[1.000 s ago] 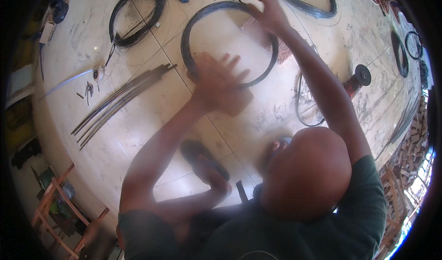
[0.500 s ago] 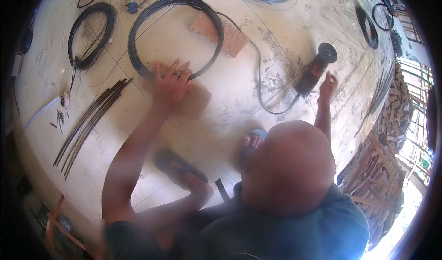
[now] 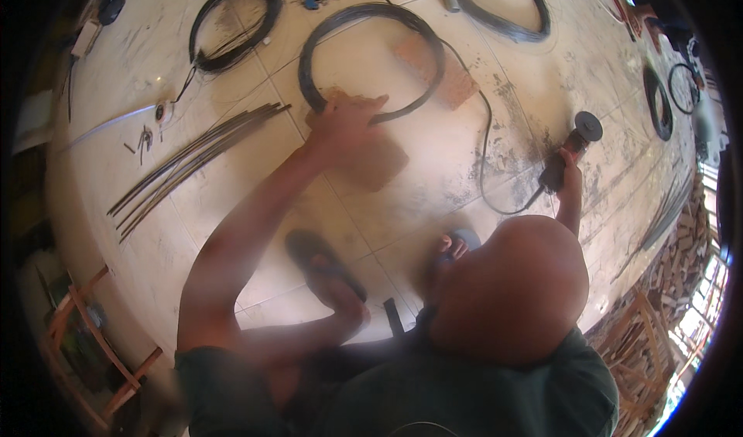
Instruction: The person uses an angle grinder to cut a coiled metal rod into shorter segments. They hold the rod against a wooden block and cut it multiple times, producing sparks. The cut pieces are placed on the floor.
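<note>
A large coil of dark wire point(image 3: 309, 46) lies across two reddish bricks. The far brick point(image 3: 457, 85) sits under its right side; the near brick point(image 3: 379, 162) is below my left hand point(image 3: 347, 123). That hand is closed around the near edge of the coil, its thumb pointing right; the other fingers are partly hidden. Over at the right, my right hand point(image 3: 571, 162) grips the body of an angle grinder point(image 3: 553, 172). The grinder's dark round disc point(image 3: 588, 126) points away from me, and its cord point(image 3: 484, 158) curves over the floor toward the coil.
More wire coils point(image 3: 236, 23) lie far left, far right and along the right side. Several thin metal rods point(image 3: 193, 158) rest at left, near short cut pieces point(image 3: 145, 139). My sandalled foot point(image 3: 325, 263) is on the tiled floor. Wood pieces point(image 3: 681, 282) are piled at right.
My right hand has moved from beside the grinder onto its body and taken hold. My left hand's spread fingers have closed on the coil. The whole view has shifted.
</note>
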Motion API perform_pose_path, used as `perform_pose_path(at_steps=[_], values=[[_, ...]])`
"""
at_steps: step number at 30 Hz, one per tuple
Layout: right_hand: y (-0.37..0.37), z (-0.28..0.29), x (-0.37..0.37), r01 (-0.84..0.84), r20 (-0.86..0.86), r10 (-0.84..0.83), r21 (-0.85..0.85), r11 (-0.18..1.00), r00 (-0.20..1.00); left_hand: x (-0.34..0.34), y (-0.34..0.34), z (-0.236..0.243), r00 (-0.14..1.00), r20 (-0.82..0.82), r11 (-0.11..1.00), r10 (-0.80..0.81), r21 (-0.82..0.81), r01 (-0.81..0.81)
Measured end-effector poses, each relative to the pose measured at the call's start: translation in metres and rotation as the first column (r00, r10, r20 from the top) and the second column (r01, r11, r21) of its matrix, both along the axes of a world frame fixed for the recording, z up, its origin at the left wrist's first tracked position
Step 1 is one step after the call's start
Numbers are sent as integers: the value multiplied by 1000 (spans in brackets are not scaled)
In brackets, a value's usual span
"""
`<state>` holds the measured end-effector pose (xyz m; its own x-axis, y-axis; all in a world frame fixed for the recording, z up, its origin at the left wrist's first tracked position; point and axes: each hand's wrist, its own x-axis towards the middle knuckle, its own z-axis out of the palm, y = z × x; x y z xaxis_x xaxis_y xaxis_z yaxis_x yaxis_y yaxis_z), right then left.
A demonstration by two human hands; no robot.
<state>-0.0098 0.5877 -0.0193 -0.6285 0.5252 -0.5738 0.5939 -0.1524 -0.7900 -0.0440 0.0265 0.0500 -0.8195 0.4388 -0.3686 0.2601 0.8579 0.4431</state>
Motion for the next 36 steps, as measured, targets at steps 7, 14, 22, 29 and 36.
perform_pose_path(at_steps=[7, 14, 22, 29, 36], values=[[2, 3, -1, -18, 27, 21, -84, 996, 999, 10, -9, -6, 841, -539, 998, -52, -12, 54], [-11, 42, 5, -109, -235, 77, -124, 986, 969, -7, -108, 130, 977, -53, 972, -204, -130, 196], [-90, 192, -81, -586, -680, 265, -297, 754, 684, 11, -127, 152, 940, 239, 888, 242, 336, -314], [-219, 323, -121, -573, -306, 837, 619, 537, 454, 22, -55, 144, 920, 389, 718, 58, 624, -309], [-353, 357, -120, -574, -137, 941, 762, 299, 309, 20, -11, 166, 964, 223, 376, 148, 889, -263]])
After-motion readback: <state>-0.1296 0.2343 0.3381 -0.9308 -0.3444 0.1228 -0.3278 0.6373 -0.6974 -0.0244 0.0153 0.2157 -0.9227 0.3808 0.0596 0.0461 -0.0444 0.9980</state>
